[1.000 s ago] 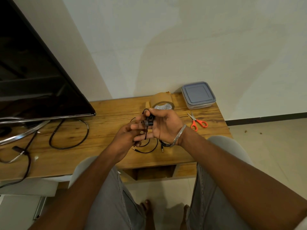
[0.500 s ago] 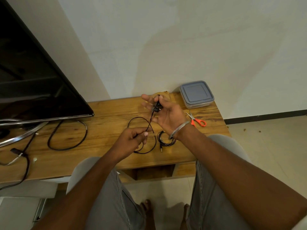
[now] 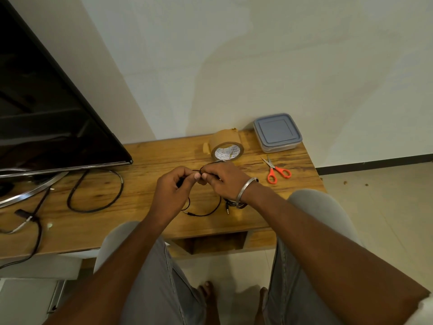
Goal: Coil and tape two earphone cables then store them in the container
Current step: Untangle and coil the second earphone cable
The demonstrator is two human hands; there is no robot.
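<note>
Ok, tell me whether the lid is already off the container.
No, the grey lid sits closed on the container, behind the scissors.

A home living room: a flat-screen television (image 3: pixel 46 102) stands on a low wooden bench (image 3: pixel 145 158) against a plain painted wall (image 3: pixel 257 66), black cables (image 3: pixel 93 210) looped beside it. Pale floor tiles (image 3: pixel 386 231), a dark skirting board (image 3: pixel 375 163) and a seated person's bare feet (image 3: pixel 206 290) complete the domestic setting.

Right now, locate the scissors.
Head view: orange-handled scissors lie on the table's right end, nearer than the lidded container, right of the tape roll.
</note>
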